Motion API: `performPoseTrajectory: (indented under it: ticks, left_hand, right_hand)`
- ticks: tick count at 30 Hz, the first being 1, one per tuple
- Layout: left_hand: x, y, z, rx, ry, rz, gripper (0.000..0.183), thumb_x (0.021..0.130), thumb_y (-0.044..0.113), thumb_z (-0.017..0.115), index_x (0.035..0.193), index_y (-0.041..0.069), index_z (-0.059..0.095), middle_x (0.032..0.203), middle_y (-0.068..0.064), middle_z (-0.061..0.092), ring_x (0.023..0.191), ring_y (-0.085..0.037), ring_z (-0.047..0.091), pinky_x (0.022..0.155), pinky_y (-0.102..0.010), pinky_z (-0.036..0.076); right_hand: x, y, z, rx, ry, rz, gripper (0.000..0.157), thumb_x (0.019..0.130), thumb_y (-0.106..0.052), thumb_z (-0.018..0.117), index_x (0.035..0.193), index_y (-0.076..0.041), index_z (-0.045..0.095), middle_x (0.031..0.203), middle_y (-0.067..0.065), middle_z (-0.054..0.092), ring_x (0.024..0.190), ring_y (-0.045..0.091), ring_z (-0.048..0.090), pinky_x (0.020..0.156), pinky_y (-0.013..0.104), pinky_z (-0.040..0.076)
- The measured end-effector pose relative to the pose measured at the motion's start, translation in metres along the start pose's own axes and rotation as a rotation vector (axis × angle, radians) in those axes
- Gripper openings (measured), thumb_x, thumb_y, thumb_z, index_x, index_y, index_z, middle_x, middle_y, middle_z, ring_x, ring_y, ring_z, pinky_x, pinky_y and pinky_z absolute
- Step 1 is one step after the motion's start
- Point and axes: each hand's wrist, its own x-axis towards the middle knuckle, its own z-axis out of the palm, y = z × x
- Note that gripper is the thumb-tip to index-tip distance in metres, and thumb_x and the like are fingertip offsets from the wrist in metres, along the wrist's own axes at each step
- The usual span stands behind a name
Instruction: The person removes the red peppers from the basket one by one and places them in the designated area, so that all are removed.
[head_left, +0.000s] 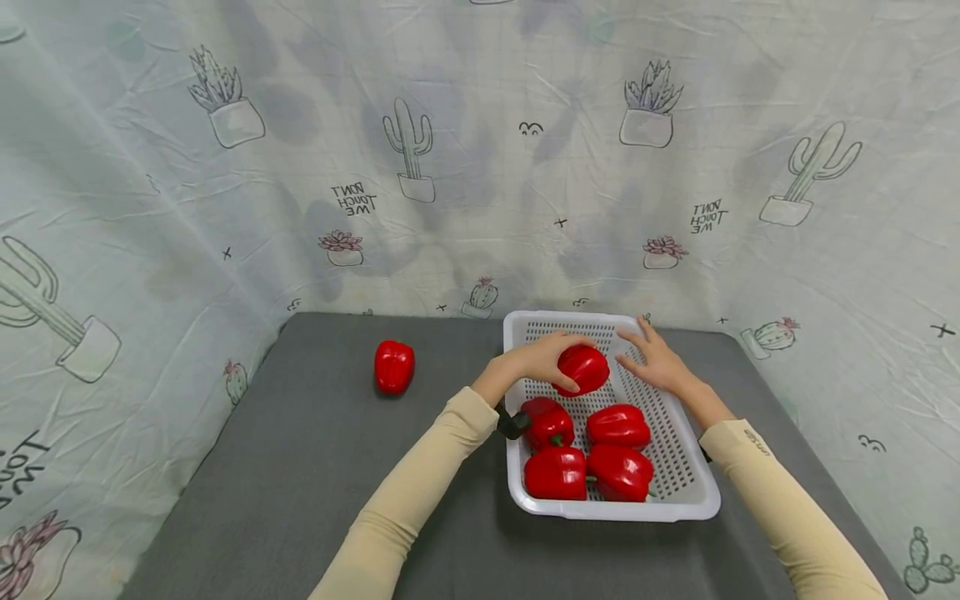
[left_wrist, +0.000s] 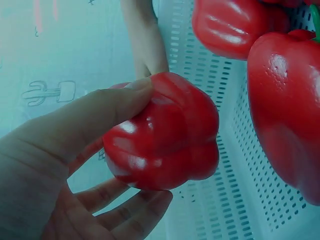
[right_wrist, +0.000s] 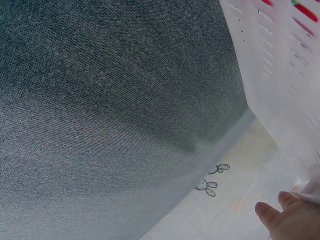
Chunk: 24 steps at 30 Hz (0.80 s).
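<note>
My left hand [head_left: 538, 358] grips a red bell pepper [head_left: 588, 369] over the back part of a white perforated basket [head_left: 611, 510]. In the left wrist view the thumb lies on the near side of this pepper [left_wrist: 165, 135], with fingers curled round its far side. At the basket's back right is my right hand [head_left: 658, 365], fingers spread and apart from the pepper. Several more red bell peppers [head_left: 618, 426] lie in the basket's front half. In the right wrist view only part of the right hand [right_wrist: 295, 220] shows, beside the basket wall [right_wrist: 285, 95].
Another red bell pepper [head_left: 394, 367] sits on the grey table [head_left: 315, 467], left of the basket. A pale curtain [head_left: 480, 167] printed with cacti hangs behind the table and along its sides.
</note>
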Motion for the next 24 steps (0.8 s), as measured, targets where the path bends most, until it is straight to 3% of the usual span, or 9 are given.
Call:
performPoseTrajectory:
  ticks: [24]
  left_hand:
    - [-0.039,-0.02,-0.011,-0.131,0.171,0.039,0.074,0.078,0.023,0.074,0.142,0.021,0.036,0.136,-0.006,0.04,0.116,-0.017,0.045,0.084,-0.026,0.051]
  right_hand:
    - [0.0,0.0,0.0,0.013,0.007,-0.011,0.061,0.092,-0.04,0.053,0.14,-0.005,0.038,0.152,0.026,0.002,0.133,0.053,0.013,0.098,0.071,0.021]
